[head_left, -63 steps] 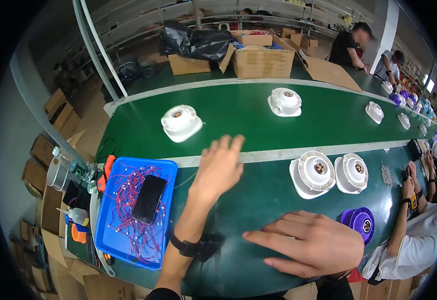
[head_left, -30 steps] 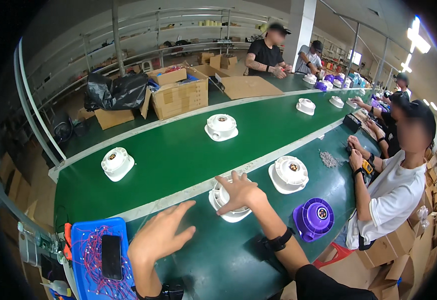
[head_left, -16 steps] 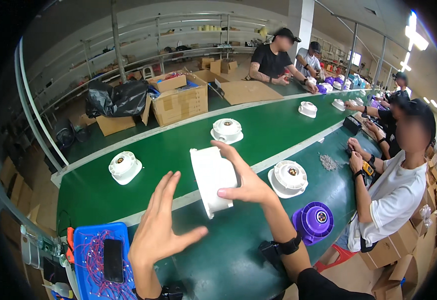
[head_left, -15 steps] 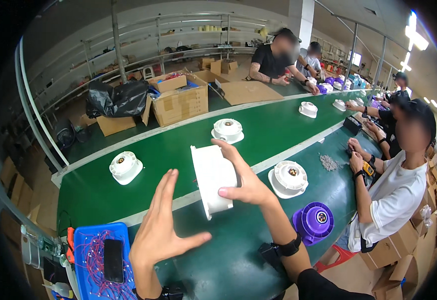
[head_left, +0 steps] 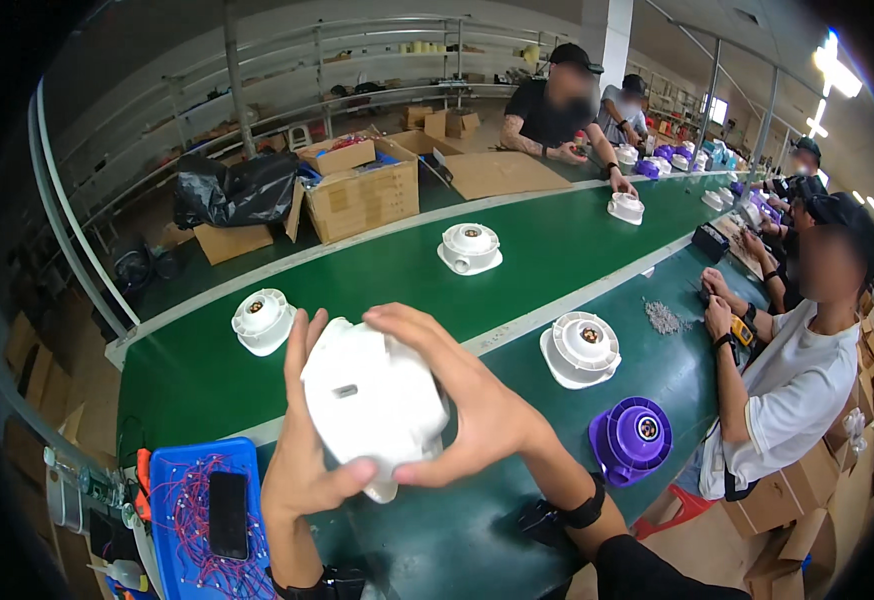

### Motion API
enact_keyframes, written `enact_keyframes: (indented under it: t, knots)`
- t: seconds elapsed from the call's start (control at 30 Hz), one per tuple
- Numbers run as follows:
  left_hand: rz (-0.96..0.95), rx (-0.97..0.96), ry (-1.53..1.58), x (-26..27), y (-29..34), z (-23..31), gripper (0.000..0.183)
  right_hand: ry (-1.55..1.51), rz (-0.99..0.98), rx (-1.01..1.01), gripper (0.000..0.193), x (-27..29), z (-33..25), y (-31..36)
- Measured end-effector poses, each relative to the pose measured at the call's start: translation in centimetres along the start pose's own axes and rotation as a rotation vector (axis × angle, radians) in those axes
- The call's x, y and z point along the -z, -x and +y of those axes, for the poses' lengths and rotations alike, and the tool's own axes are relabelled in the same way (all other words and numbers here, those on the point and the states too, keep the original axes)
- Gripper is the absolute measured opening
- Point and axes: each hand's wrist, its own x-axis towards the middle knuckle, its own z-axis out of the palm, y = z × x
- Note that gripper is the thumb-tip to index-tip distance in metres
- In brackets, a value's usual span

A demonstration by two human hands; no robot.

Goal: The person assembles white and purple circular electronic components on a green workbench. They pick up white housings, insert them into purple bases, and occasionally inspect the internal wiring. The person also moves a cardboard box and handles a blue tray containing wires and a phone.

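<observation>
A white round plastic housing [head_left: 375, 415] is raised above the near green table, its smooth face with a small slot turned toward me. My left hand [head_left: 302, 455] grips its left side, thumb at the lower edge. From the right, my right hand [head_left: 472, 400] wraps round it, fingers over the top and thumb below. Just beyond, a similar white housing [head_left: 263, 322] rests on the green conveyor belt, with another white housing [head_left: 470, 248] farther along. On the table to the right sit a white housing [head_left: 581, 350] and a purple housing [head_left: 631, 441].
At lower left, a blue tray [head_left: 170, 463] holds red and purple wires [head_left: 182, 515] and a black phone [head_left: 228, 515]. Small grey parts [head_left: 663, 317] lie near a seated co-worker [head_left: 807, 390] at right. Across the belt, another co-worker [head_left: 557, 110] touches a housing [head_left: 625, 208].
The housing has turned to show its slotted face and shifted left. My left hand, open and apart before, now grips it too. Housings on the belt have shifted right.
</observation>
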Motion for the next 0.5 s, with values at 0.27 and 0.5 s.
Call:
enact_keyframes:
  t: [0.27, 0.5]
  knots:
    - [-0.062, 0.028, 0.310, 0.2, -0.1, -0.6, 0.149, 0.030, -0.016, 0.071, 0.107, -0.7, -1.1, 0.0]
    - [-0.021, 0.025, 0.303, -0.4, 0.0, -0.6, 0.140, 0.016, -0.080, 0.057, 0.111, 0.3, -0.8, 0.1]
